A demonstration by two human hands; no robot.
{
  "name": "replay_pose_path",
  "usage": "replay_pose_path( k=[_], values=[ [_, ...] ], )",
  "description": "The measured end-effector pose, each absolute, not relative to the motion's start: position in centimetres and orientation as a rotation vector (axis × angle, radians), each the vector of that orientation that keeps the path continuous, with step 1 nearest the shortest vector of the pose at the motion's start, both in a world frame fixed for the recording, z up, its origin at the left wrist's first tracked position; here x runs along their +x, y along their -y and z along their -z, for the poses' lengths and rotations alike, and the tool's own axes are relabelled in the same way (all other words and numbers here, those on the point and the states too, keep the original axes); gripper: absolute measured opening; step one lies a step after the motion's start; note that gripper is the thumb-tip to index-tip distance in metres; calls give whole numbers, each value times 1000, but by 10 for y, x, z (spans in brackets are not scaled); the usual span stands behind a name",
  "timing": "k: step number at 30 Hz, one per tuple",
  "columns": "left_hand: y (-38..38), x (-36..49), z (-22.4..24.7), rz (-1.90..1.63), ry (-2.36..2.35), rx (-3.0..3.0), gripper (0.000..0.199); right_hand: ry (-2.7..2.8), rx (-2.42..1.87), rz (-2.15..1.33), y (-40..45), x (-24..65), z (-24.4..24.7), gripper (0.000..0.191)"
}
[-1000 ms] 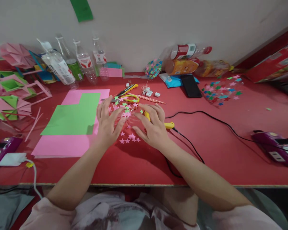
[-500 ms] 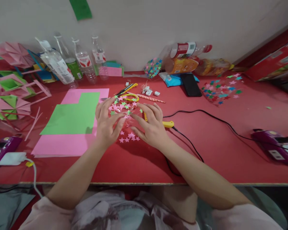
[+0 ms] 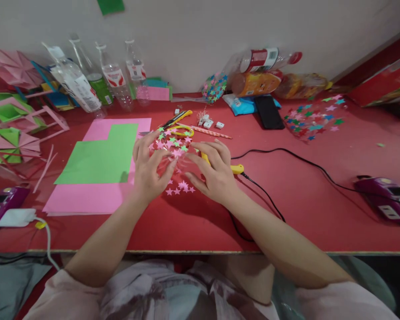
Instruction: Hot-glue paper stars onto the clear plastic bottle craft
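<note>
Star piece: I'm seeing the clear, star-dotted piece sitting on the red table, right between the two hands, pink and green stars showing over it.
Left hand: the left hand is curving around the piece's left side, thumb standing apart from the index finger.
Right hand: the right hand is mirroring that on the right, fingers half bent, palm open.
Grip: both are forming loose cups; whether the fingertips are pressing the plastic or merely hovering beside it, I'm unable to tell.
Near stars: pink stars are clustering on the near side, between the wrists and the piece.
Paper: a green sheet is lying over pink paper, just left.
Tools: yellow-handled scissors are lying behind the piece; a corded yellow tool is hiding partly behind the right hand.
</note>
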State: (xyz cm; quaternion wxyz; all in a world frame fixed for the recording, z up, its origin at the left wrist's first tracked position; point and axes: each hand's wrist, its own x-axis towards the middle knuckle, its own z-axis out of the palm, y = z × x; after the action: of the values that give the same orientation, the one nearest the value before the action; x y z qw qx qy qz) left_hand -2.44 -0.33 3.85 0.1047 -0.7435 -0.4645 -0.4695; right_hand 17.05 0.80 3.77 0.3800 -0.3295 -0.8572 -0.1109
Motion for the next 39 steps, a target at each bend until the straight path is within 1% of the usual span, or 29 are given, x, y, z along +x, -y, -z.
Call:
replay_pose_path(
  k=[2,4,8,10,15,20,28,32,39],
  values=[
    [3,-23,-37,1352,1384,-2217,22,2174,-887,285,-9,169,-36,33],
    [2,-22,-36,1311,1390,-2245,27,2173,-907,281,-11,168,-35,32],
    [1,-20,-35,1310,1397,-2258,16,2173,-892,263,-12,166,-34,29],
    [1,-20,-34,1341,1411,-2242,13,2179,-892,241,-11,165,-34,26],
    [2,-21,-36,1310,1466,-2240,14,2189,-945,173,-12,162,-36,23],
    [2,-24,-36,1309,1496,-2213,21,2176,-1023,163,-14,162,-40,16],
    [-2,-28,-31,1317,1541,-2263,17,2205,-1049,80,-21,161,-50,19],
    [-2,-29,-31,1337,1524,-2262,13,2222,-1076,60,-25,156,-52,16],
    [1,-25,-32,1341,1518,-2256,17,2182,-1149,83,-29,141,-45,9]
  ],
)
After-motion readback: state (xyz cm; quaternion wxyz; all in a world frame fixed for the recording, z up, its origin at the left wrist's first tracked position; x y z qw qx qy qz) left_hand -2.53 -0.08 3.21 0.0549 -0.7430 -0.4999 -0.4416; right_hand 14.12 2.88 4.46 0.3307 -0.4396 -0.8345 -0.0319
